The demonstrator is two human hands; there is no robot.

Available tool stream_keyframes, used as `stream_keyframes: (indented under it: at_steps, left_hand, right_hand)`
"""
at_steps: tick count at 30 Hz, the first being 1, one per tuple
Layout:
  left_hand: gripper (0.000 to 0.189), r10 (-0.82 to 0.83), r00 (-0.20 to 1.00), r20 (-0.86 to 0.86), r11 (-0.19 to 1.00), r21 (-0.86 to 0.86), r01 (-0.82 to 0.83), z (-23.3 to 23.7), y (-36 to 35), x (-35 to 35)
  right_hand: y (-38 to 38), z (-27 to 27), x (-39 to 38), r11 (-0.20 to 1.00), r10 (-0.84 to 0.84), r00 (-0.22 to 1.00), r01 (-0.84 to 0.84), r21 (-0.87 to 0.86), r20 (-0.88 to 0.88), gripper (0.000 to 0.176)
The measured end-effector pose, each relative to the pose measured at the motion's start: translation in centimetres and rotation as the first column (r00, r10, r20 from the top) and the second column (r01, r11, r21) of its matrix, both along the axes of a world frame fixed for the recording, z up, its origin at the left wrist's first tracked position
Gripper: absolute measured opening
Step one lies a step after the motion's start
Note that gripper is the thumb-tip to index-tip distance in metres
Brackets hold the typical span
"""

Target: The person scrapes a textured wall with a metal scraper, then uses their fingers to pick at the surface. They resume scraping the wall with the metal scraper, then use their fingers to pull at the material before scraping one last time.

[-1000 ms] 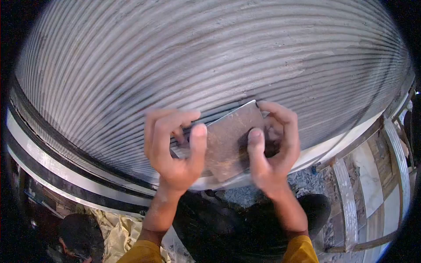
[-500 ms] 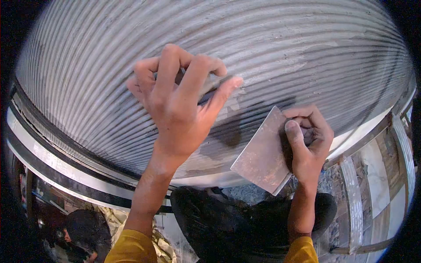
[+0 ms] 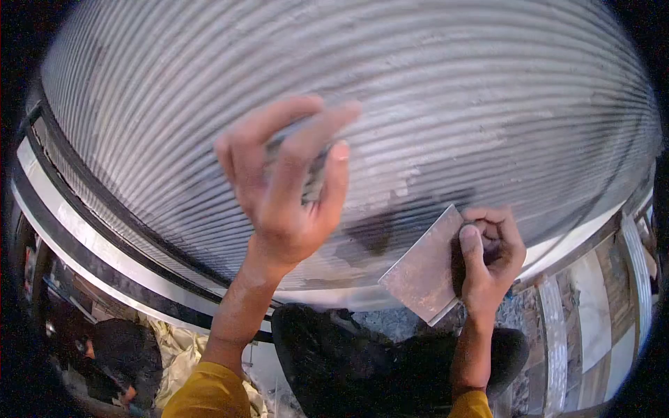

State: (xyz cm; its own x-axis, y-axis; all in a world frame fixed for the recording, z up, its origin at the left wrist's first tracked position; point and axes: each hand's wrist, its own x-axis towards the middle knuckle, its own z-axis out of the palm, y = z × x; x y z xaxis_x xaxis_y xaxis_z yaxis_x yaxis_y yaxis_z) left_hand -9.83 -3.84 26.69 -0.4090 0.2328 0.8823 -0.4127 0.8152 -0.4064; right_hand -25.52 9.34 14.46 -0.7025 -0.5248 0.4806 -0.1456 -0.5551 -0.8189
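My left hand (image 3: 286,181) is raised in front of a grey ribbed panel (image 3: 453,90), slightly blurred. Its fingers are bent but apart, the thumb stands off from them, and I make out nothing held in it. Lower right, my right hand (image 3: 491,258) grips a thin, flat rectangular plate (image 3: 425,268) by its right edge, thumb on top. Brownish smears mark the plate's face, and a second edge shows under its lower corner. A smooth, paler patch covers part of the ribs between the two hands, where a dark shadow also falls.
Black and white trim (image 3: 104,261) curves along the panel's lower left edge. Below are my dark-clothed legs (image 3: 390,369). Another person (image 3: 125,355) is low at the lower left, beside crumpled yellowish sheeting (image 3: 182,355). Metal bars (image 3: 555,348) lie over patterned flooring at right.
My left hand has turned and dropped a little, its fingers drawing closer to the thumb. My right hand and the plate sit slightly lower in view. The camera view has shifted a little.
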Motion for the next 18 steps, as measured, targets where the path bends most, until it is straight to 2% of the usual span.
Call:
stream_keyframes:
  at_steps: [1,3,6,7,9,13,15,18]
  left_hand:
    - [0.027,0.0,1.0,-0.011,1.0,-0.01,0.0,0.3,0.0,0.1]
    - [0.034,0.229,0.97,0.079,0.973,-0.038,-0.226,1.2,0.5,0.3]
    - [0.04,0.302,0.943,0.139,0.952,-0.098,-0.29,0.2,0.6,0.6]
    - [0.04,0.299,0.945,0.131,0.953,-0.094,-0.289,0.3,0.4,0.9]
    - [0.038,0.227,0.939,0.258,0.972,-0.116,-0.203,0.4,0.0,1.9]
    - [0.04,0.124,0.928,0.352,0.992,-0.02,-0.125,-0.1,0.1,2.2]
    - [0.043,0.255,0.906,0.337,0.967,-0.079,-0.243,-0.2,0.3,1.7]
    - [0.045,0.309,0.861,0.405,0.951,-0.109,-0.29,-3.8,0.3,3.0]
  right_hand:
    - [-0.1,0.1,0.2,1.0,-0.014,1.0,0.014,0.009,0.004,0.012]
    - [-0.4,0.0,0.2,0.998,-0.065,0.996,0.065,0.01,-0.059,0.01]
    - [-0.5,-0.3,0.5,0.996,-0.085,0.996,0.085,0.01,-0.043,0.009]
    - [-0.5,-0.2,0.6,0.996,-0.088,0.994,0.089,0.013,-0.062,0.01]
    - [-0.4,-0.2,0.8,0.995,-0.097,0.992,0.1,0.021,-0.085,0.011]
    - [-0.3,-0.6,1.0,0.998,-0.055,0.998,0.055,-0.007,0.015,0.014]
    - [-0.3,-0.8,1.0,0.999,-0.048,0.998,0.048,0.002,0.044,0.015]
    - [-0.4,-0.9,0.8,0.999,-0.052,0.997,0.053,-0.006,0.061,0.016]
